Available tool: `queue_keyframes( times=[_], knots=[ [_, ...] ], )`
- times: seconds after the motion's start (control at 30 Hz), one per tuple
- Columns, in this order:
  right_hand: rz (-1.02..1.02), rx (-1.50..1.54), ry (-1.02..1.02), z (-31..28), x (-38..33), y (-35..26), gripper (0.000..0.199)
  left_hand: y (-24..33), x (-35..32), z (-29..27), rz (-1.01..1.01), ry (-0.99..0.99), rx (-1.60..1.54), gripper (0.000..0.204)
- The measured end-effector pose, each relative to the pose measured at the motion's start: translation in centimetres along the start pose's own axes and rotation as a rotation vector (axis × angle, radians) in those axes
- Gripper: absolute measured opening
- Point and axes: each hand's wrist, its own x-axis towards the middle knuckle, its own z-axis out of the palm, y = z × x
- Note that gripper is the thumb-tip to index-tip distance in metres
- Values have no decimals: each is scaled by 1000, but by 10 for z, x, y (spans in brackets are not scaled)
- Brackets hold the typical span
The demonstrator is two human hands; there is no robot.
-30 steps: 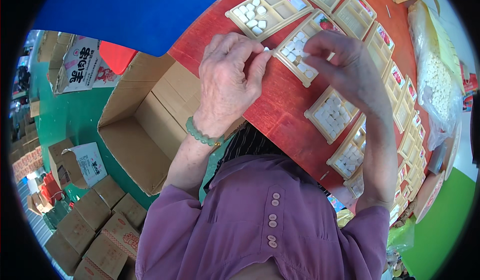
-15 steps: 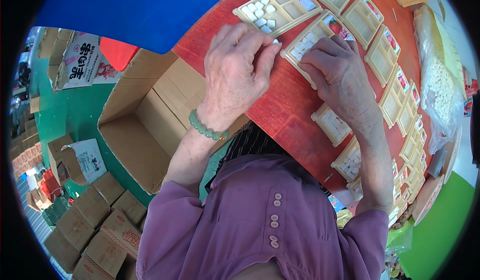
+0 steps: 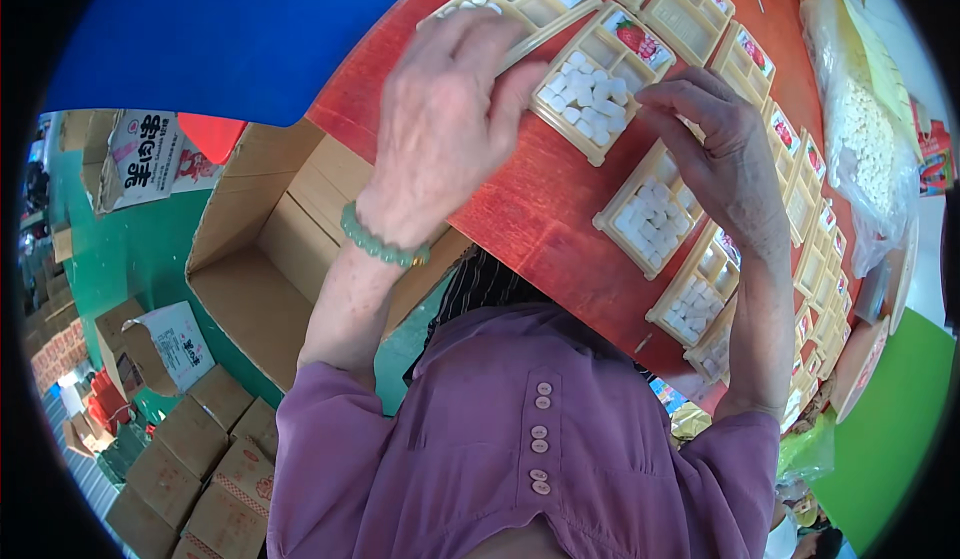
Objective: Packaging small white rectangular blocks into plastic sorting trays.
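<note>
1. In the head view, the left hand reaches over the upper-left tray, covering part of it. Its thumb stands apart from the bent fingers and points toward the neighbouring tray; the fingertips are partly hidden, so whether they pinch anything cannot be told.

2. The right hand is at the right edge of the middle tray, its fingers curled and its thumb near the index finger. Whether something sits between those tips cannot be told.

3. Small white pieces crowd the large compartment of that middle tray, nearest the person; a label with a strawberry lies at its far end.

4. A few white pieces also show in the upper-left tray, just beyond the left hand's knuckles.

5. Below the right hand's fingers, another beige tray holds many white pieces, with further filled trays running down the near edge of the red table.

6. More beige trays stand in rows along the right, beside a clear plastic bag of white pieces.

7. An open cardboard box stands left of the table, under the left forearm, which wears a green bead bracelet.
</note>
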Motion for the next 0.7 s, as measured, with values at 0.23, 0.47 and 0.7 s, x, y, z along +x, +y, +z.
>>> queue_keyframes(
  times=[0.23, 0.47, 0.7],
  knots=[
    [-20, 26, -36, 10, -3, -2, 15, 28, -22, 4, 21, -279, -293, 55],
    [-23, 67, -35, 19, -2, -5, 11, 31, -30, 15, 56, -366, -197, 60],
    [-47, -53, -45, 21, 0, -7, 10, 31, -31, 16, 64, -384, -173, 62]
  ],
)
